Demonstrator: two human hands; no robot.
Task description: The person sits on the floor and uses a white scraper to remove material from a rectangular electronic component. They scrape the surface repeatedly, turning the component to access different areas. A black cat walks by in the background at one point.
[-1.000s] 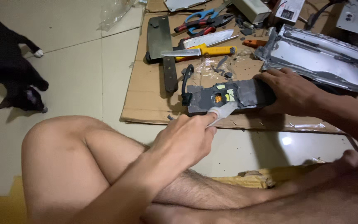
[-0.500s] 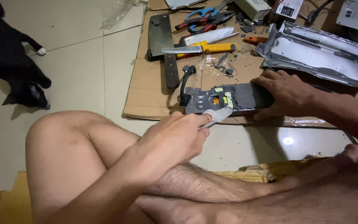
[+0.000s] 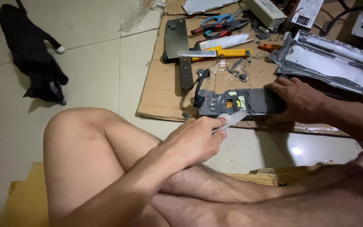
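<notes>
Pinching a pale grey strip [image 3: 233,119] between thumb and forefinger, the left hand [image 3: 194,141] sits at six o'clock of a dark grey metal bracket [image 3: 240,102] lying on the cardboard sheet [image 3: 164,90]. The right hand [image 3: 297,101] is clamped over the bracket's three o'clock end, pinning it flat. At twelve o'clock lie a cleaver [image 3: 178,46] and a yellow-handled knife [image 3: 215,53]; a black cat [image 3: 32,56] stands at nine o'clock.

the part [image 3: 240,102] is dark grey with small yellow and orange patches. the tape [image 3: 233,119] is pale grey. the far knife [image 3: 215,53] has a yellow handle, the scissors [image 3: 216,20] blue, the pliers [image 3: 209,28] red. the cardboard [image 3: 164,92] is brown, the floor [image 3: 93,54] beige tile. the cat [image 3: 32,54] at far left is black with a white paw.
</notes>
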